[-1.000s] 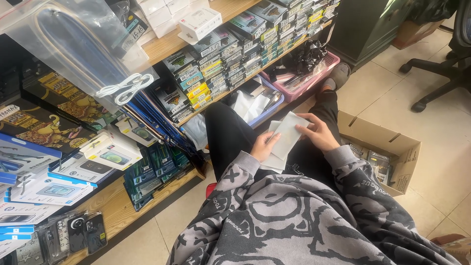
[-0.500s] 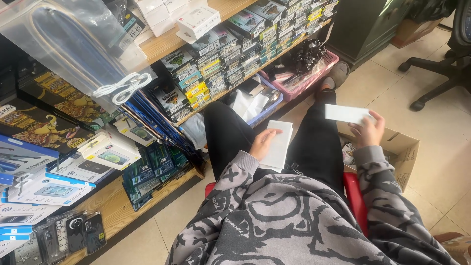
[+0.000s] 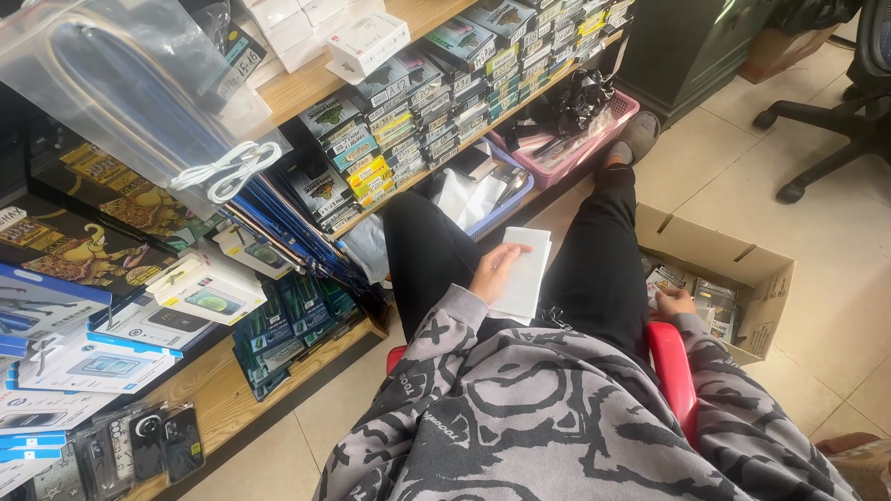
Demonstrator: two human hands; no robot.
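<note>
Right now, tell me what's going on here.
A person in a grey patterned hoodie sits on a red chair between stocked shelves and an open cardboard box on the floor. The left hand holds a stack of flat white packets on the lap. The right hand reaches down into the box, resting among the small packaged items inside.

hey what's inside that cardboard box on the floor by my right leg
The cardboard box holds flat packaged items, and the right hand reaches in among them. The leg and the box's near wall hide the rest, so its bottom cannot be seen.
</note>
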